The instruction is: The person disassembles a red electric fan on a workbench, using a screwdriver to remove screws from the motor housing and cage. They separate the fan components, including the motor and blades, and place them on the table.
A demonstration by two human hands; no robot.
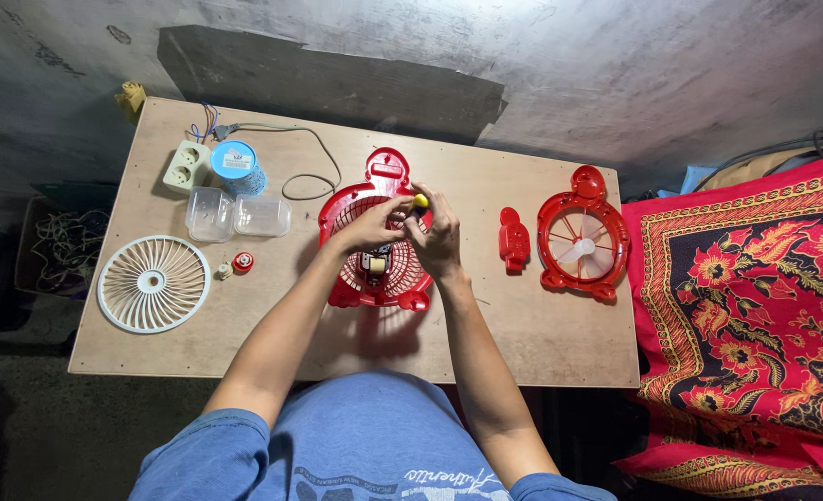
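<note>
Left hand [371,225] and right hand [436,237] meet over the red fan housing [374,243], mid-desk [541,334]. Both forearms reach forward, wrists bent inward. Right hand pinches a yellow-handled tool [421,200], tip down at the housing; left hand curls on the grille, fingers half closed. Further off: red front guard [583,237] right, white grille [153,284] left, small red cover [513,240] between.

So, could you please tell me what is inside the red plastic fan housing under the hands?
Inside the red plastic fan housing sits a small motor; both hands cover the upper part.
</note>
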